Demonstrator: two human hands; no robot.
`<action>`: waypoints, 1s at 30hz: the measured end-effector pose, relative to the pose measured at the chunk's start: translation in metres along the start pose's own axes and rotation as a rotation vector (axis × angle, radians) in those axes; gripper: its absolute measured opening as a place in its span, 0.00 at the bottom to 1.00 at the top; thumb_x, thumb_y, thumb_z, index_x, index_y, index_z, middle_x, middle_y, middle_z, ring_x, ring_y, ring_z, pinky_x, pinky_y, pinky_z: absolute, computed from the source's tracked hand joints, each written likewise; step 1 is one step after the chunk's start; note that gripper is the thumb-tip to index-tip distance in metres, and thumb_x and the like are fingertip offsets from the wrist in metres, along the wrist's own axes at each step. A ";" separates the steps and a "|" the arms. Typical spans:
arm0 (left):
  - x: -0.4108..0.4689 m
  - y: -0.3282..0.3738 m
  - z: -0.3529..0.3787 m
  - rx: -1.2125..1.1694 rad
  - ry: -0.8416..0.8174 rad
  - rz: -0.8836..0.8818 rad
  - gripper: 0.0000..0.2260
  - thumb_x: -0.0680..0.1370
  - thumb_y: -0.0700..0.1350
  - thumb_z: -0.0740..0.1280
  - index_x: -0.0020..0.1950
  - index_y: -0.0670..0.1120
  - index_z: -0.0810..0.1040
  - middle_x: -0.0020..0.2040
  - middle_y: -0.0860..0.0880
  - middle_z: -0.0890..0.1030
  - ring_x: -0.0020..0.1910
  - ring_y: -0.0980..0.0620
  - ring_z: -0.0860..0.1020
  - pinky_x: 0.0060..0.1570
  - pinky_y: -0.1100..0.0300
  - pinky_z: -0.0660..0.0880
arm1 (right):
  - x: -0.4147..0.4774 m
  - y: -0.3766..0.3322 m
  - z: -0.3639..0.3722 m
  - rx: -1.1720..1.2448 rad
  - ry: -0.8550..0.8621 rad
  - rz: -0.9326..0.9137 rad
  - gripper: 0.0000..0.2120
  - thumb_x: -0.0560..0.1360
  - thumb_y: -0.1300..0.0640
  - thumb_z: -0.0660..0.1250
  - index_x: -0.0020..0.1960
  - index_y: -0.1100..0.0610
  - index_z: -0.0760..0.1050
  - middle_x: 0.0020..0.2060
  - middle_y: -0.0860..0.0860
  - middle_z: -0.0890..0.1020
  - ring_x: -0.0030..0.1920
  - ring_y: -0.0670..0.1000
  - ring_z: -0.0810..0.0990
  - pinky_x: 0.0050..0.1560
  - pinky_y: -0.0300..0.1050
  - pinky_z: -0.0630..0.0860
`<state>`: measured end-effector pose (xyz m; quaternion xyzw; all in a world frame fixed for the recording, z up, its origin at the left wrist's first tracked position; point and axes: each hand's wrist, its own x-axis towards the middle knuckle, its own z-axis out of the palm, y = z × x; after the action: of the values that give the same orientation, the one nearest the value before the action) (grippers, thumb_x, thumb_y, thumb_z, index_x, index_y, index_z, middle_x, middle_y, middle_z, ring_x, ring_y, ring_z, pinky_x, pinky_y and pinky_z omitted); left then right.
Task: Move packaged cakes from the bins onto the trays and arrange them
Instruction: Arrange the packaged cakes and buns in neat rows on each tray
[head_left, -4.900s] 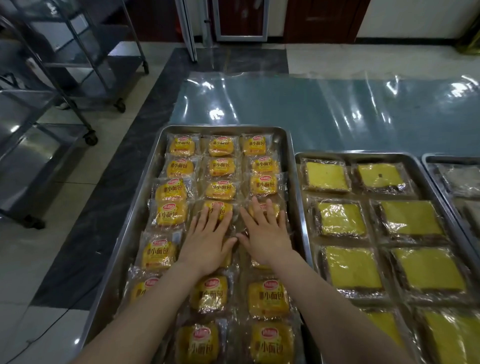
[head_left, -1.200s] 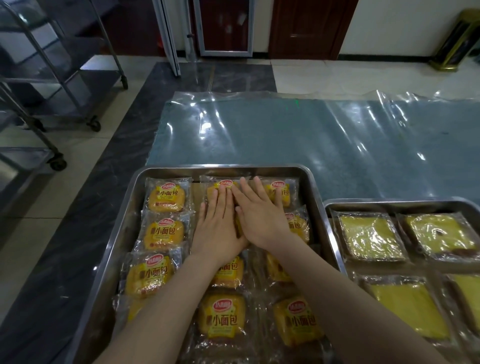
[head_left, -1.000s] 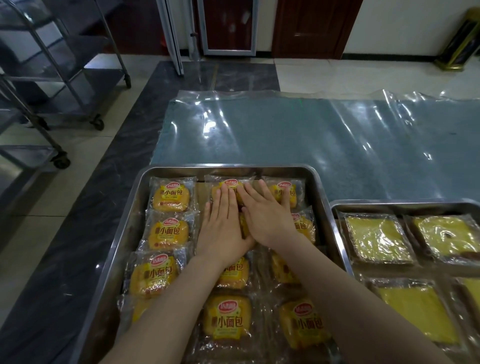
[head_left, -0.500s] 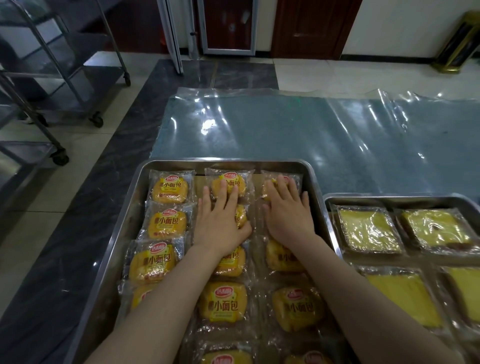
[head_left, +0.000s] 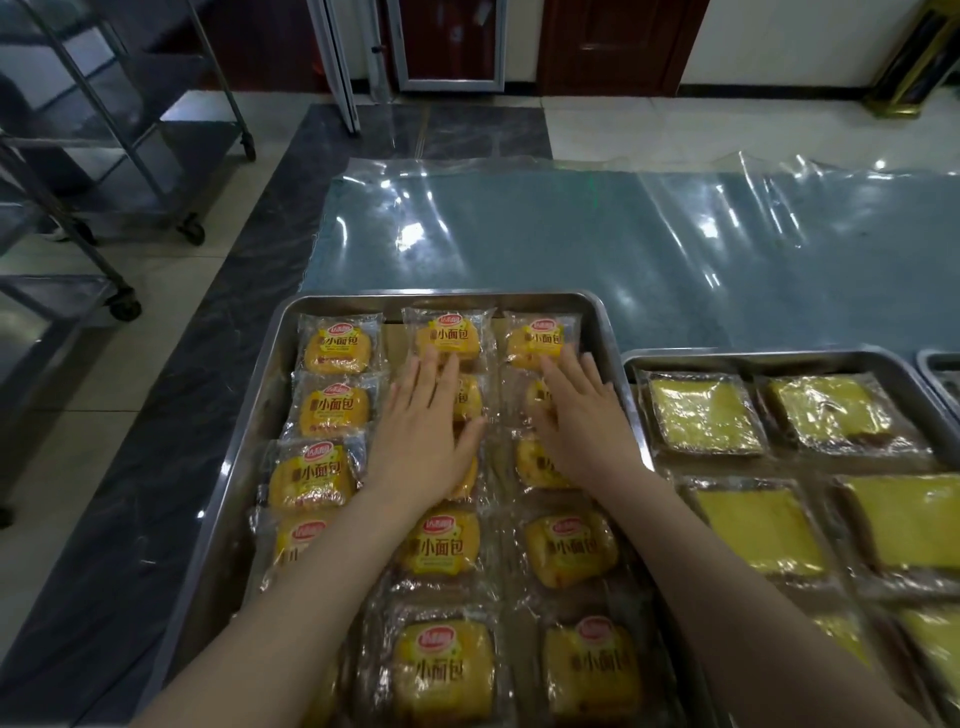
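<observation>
A steel tray (head_left: 270, 374) in front of me holds three columns of small yellow packaged cakes (head_left: 335, 343) in clear wrappers. My left hand (head_left: 423, 436) lies flat, palm down, on the middle column near the tray's far end, fingers slightly apart. My right hand (head_left: 582, 421) lies flat on the right column beside it, fingertips touching the far right cake (head_left: 537, 338). Neither hand grips a cake. To the right, a second steel tray (head_left: 769, 358) holds flat square yellow cakes (head_left: 701, 415) in clear wrappers.
A third tray's corner (head_left: 937, 364) shows at the right edge. The trays stand on a table covered with blue-grey sheet and clear plastic film (head_left: 571, 234). Wheeled steel racks (head_left: 130, 130) stand on the floor at the left. Doors (head_left: 613, 41) are at the back.
My hands, pressed together on the middle cakes a second ago, have spread apart: the right one slid onto the right column, the left stayed on the middle column. The view tilted slightly.
</observation>
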<state>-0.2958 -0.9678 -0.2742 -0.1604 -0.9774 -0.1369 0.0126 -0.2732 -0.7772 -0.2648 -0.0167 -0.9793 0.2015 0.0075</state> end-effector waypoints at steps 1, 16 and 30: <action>-0.014 -0.001 0.001 0.009 -0.025 -0.005 0.33 0.76 0.67 0.41 0.75 0.55 0.35 0.75 0.51 0.33 0.74 0.51 0.33 0.70 0.51 0.36 | -0.010 0.001 0.001 0.009 -0.025 -0.013 0.29 0.81 0.45 0.53 0.78 0.49 0.47 0.78 0.49 0.44 0.76 0.53 0.39 0.74 0.56 0.45; -0.042 0.009 -0.002 0.029 -0.190 0.009 0.36 0.73 0.69 0.40 0.72 0.53 0.27 0.73 0.49 0.29 0.72 0.50 0.30 0.69 0.50 0.32 | -0.056 -0.005 0.010 -0.148 -0.126 -0.013 0.34 0.79 0.38 0.49 0.77 0.46 0.35 0.74 0.50 0.31 0.73 0.54 0.28 0.71 0.54 0.35; -0.195 -0.021 -0.054 -0.058 -0.076 -0.089 0.33 0.78 0.62 0.50 0.75 0.55 0.35 0.75 0.55 0.36 0.74 0.57 0.35 0.70 0.57 0.38 | -0.176 -0.037 0.002 -0.069 -0.181 0.002 0.33 0.81 0.41 0.51 0.78 0.50 0.40 0.77 0.51 0.37 0.75 0.53 0.32 0.74 0.51 0.37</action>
<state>-0.1186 -1.0620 -0.2413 -0.1219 -0.9790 -0.1596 -0.0352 -0.0980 -0.8188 -0.2533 0.0006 -0.9823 0.1685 -0.0816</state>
